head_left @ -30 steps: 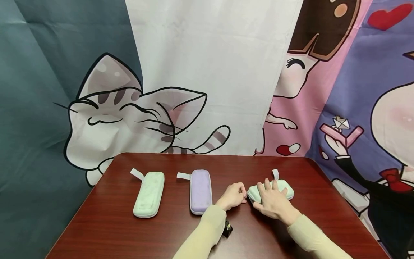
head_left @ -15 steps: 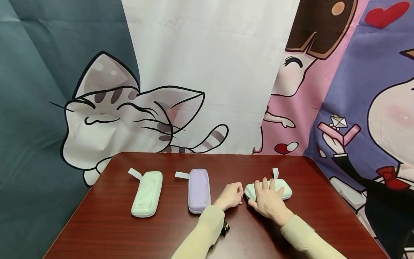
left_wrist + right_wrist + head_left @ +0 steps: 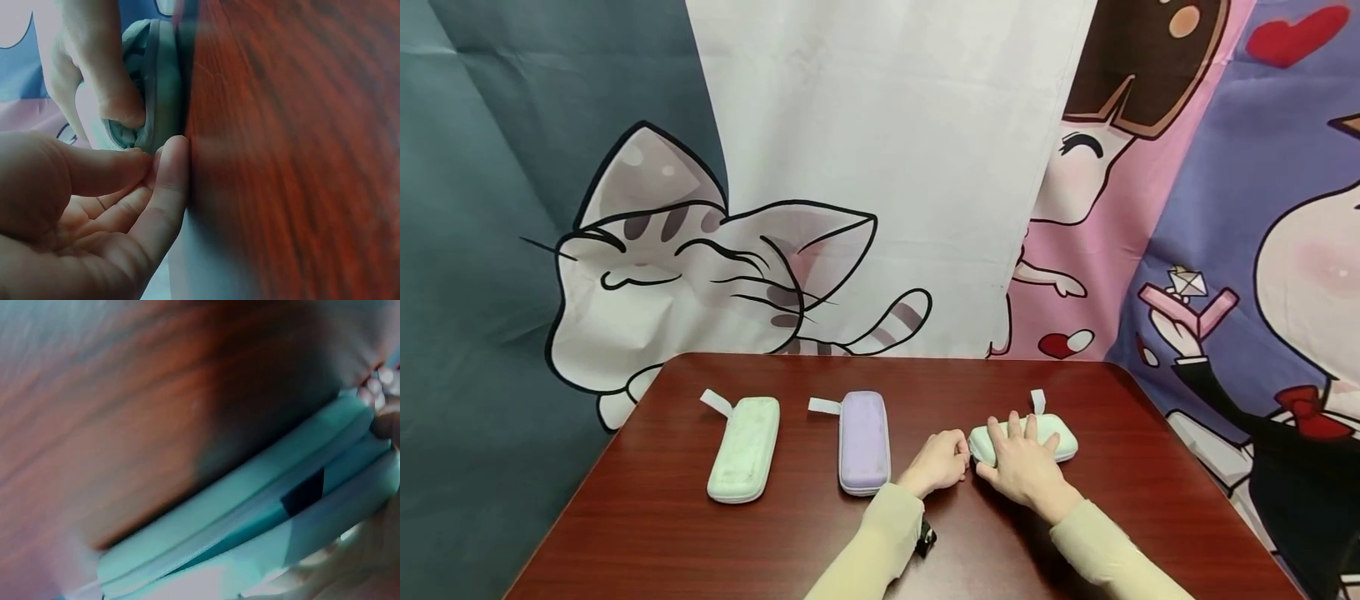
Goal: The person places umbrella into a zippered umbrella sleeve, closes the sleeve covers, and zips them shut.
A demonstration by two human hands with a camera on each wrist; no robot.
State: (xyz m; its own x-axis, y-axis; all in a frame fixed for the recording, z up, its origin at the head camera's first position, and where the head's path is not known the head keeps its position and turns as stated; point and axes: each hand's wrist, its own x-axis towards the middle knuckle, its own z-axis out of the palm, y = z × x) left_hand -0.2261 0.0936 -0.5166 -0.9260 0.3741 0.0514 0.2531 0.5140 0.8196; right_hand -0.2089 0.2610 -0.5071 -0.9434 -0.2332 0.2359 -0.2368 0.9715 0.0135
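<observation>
A pale green zip case (image 3: 1060,427) lies crosswise at the right of the table, a white tab (image 3: 1038,402) sticking out behind it. Across its top my right hand (image 3: 1028,473) presses with straight, spread fingers. In the left wrist view the right thumb (image 3: 119,103) reaches into the case's opened side. A dark gap (image 3: 306,492) between the two halves shows in the right wrist view. My left hand (image 3: 936,461) is at the case's left end, thumb and forefinger (image 3: 172,169) pinching at its corner. Whether that is the zip pull is hidden behind the fingertips.
A purple zip case (image 3: 864,442) lies just left of my left forearm. Farther left is another pale green zip case (image 3: 745,450). Both have white tabs. The brown table (image 3: 647,517) ends at a cartoon-printed cloth (image 3: 887,167) behind it.
The hands and the green case hold nearly the same pose throughout. The head view has shifted slightly, and so all things in it drift a little.
</observation>
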